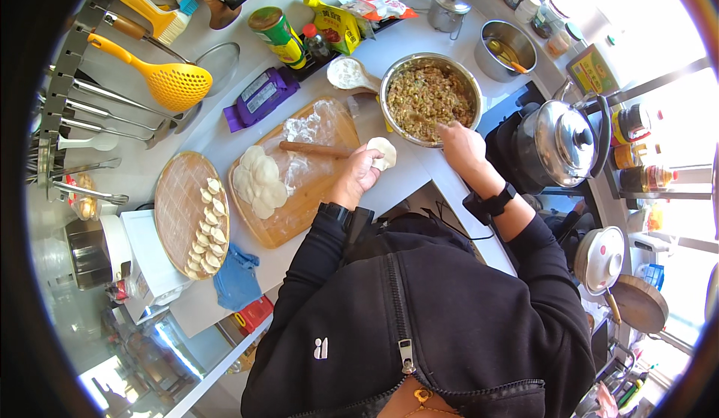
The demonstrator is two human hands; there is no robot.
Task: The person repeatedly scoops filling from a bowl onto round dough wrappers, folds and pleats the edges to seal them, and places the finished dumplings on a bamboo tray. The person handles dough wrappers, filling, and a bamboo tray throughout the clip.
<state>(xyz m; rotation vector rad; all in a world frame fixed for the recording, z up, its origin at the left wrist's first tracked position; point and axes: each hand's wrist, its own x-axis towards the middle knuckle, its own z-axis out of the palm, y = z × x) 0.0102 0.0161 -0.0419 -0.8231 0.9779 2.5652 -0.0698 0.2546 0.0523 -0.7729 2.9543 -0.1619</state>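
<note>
My left hand (357, 177) holds a round dumpling wrapper (384, 154) between thumb and fingers, above the right side of a wooden cutting board (261, 234). Behind that hand a wooden rolling pin (314, 149) lies across the floured board. Several flat wrappers (259, 182) overlap in a pile at the board's left. My right hand (462, 147) is at the near rim of a metal bowl (387, 116) of chopped filling (429, 98). Its fingers are bent over the filling; whether they grip a utensil is hidden.
Folded dumplings (210, 227) line the right side of a round board (178, 216) at left. A flour scoop (351, 74) touches the bowl area. A metal kettle (561, 142) and a small pot (505, 53) stand at right. Utensils, including a yellow skimmer (177, 86), hang along the wall.
</note>
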